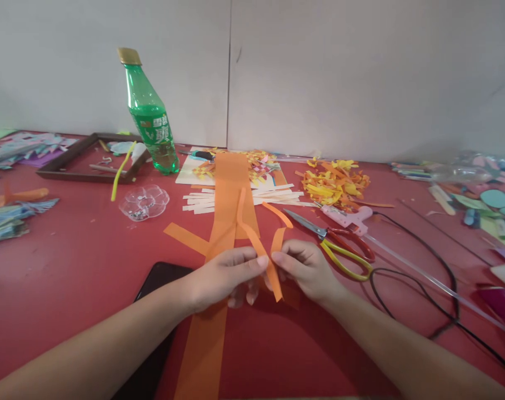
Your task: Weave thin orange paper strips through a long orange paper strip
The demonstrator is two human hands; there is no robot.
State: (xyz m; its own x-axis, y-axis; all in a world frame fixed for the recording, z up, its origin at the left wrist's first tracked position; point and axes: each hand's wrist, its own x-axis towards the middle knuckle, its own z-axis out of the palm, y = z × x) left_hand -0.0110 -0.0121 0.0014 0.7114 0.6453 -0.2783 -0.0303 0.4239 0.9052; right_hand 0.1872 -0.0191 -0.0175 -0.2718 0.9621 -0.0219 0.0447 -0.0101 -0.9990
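My left hand [235,273] pinches a narrow orange paper strip [254,236] between thumb and finger. The strip bends and stands up past the fingertips, with its lower end slanting down to the right. Close beside it, my right hand [304,269] pinches a short orange paper piece [278,240]; whether the two pieces are joined I cannot tell. Beneath the left hand lies a long, wide orange paper band [227,205]. A loose orange strip [188,238] pokes out at its left, and a small curved one [278,214] lies just above my right hand.
Scissors [331,239] with red and yellow handles lie right of my hands, near a pink glue gun [348,218] and its black cord. A green bottle [152,122] stands behind a clear flower-shaped dish [144,202]. A dark phone [163,278] lies under my left forearm. Orange-yellow paper curls [333,183] are heaped behind.
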